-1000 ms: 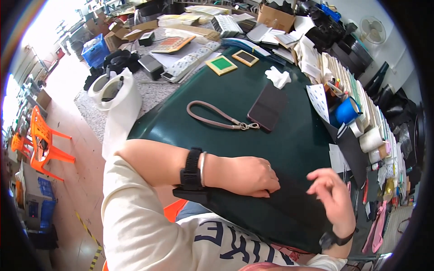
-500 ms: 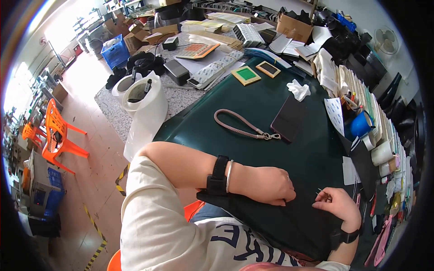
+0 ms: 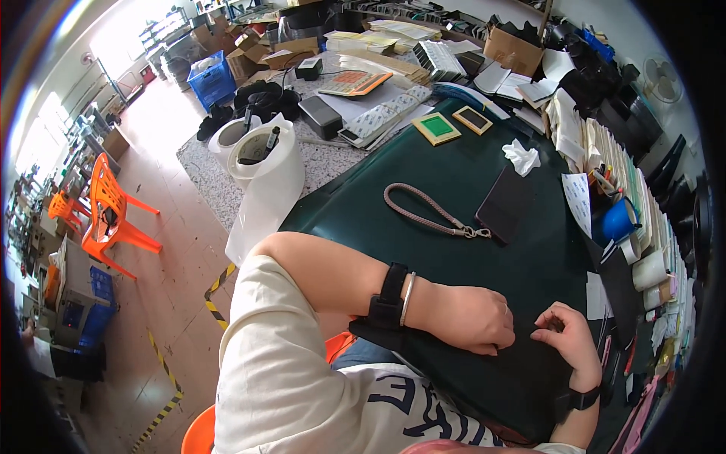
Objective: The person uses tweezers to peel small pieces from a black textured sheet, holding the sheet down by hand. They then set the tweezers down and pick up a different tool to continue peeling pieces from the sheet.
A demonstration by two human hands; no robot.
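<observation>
My left hand lies knuckles up near the table's front edge, its fingers curled down against a black sheet of material. What those fingers grip is hidden beneath the hand. Just to the right, my right hand is raised slightly over the same dark material, thumb and fingertips brought together; anything between them is too small to make out. Beyond both hands lie a braided wrist strap with a metal clasp and a dark smartphone, the clasp by the phone's lower left edge.
Crumpled white tissue and a green-centred frame lie farther back on the dark green table mat. Along the right stand upright papers and a blue cup. White rolls are at the left; an orange chair stands beyond.
The whole view has shifted, moving the scene rightward. The thin, pale sliver seen at my right fingertips before no longer shows. My left hand stays on the black material.
</observation>
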